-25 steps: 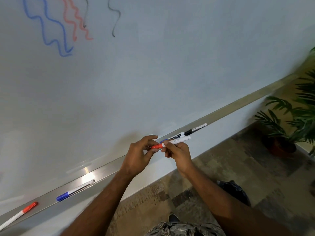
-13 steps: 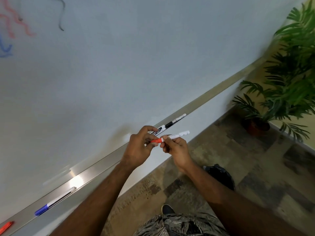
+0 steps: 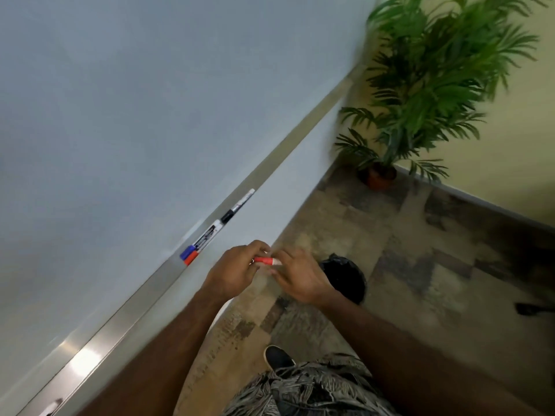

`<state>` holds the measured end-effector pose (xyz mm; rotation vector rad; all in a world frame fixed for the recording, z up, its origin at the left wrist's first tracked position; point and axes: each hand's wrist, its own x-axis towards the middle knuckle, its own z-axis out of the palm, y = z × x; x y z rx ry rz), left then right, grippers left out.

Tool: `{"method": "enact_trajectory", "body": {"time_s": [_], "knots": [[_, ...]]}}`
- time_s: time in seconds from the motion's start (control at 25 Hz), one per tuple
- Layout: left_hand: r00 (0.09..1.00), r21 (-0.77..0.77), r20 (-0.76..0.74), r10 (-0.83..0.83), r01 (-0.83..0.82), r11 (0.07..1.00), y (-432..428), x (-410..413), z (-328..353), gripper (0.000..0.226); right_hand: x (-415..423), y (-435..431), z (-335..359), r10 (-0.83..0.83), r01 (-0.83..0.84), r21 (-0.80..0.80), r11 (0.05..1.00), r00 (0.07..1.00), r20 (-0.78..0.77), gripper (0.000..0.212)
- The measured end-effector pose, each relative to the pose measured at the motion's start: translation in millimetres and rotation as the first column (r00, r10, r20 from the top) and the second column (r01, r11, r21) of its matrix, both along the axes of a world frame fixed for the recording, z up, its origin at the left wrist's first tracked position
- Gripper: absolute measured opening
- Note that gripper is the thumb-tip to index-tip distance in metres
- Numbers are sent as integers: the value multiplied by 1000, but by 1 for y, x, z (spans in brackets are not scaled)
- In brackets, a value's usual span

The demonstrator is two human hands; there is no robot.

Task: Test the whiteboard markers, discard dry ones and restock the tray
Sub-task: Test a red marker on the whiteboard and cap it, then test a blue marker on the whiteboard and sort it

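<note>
One wide-angle camera, worn on the head, looks forward and down, close over the left hand (image 3: 232, 273) and right hand (image 3: 301, 279) — they meet on a red marker (image 3: 264, 260) mid-frame. The view is rolled: the whiteboard (image 3: 135, 115) and its tray (image 3: 150, 295) slant from lower left to upper right, floor (image 3: 405, 280) and potted plant (image 3: 426, 85) on the right.

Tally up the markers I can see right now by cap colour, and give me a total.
Red: 2, tray red marker and held red marker
Blue: 1, blue marker
Black: 1, black marker
Total: 4
Blurred object at the tray's lower end not counted.
</note>
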<state>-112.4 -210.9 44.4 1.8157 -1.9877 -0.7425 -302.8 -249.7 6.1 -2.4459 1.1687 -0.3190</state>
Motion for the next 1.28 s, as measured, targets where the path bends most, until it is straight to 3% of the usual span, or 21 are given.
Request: {"method": "enact_trajectory", "body": {"time_s": [0.16,0.36,0.48,0.6,0.92,1.28], "knots": [[990,20,110,-88,87,996,-17,-28,-27,36,-48,3,-33,-154,179,169,969,977,-151,34],[982,65,155,-103,94,993,-28,-43,-46,33,-110,-24,-65,-353,420,302,856,901,-251,24],[980,101,168,-105,88,991,-31,-46,-53,33,-132,-57,-64,-394,475,270,837,868,-303,27],[977,133,187,-104,79,988,-34,-45,-59,33,-146,-84,-64,-394,463,203,863,868,-303,51],[976,156,213,-43,9,988,-35,-36,-73,41,-155,-75,-83,-386,452,158,878,863,-325,65],[913,150,409,-8,-59,987,-6,-4,-83,73,-106,-46,-81,-227,296,145,944,904,-363,83]]}}
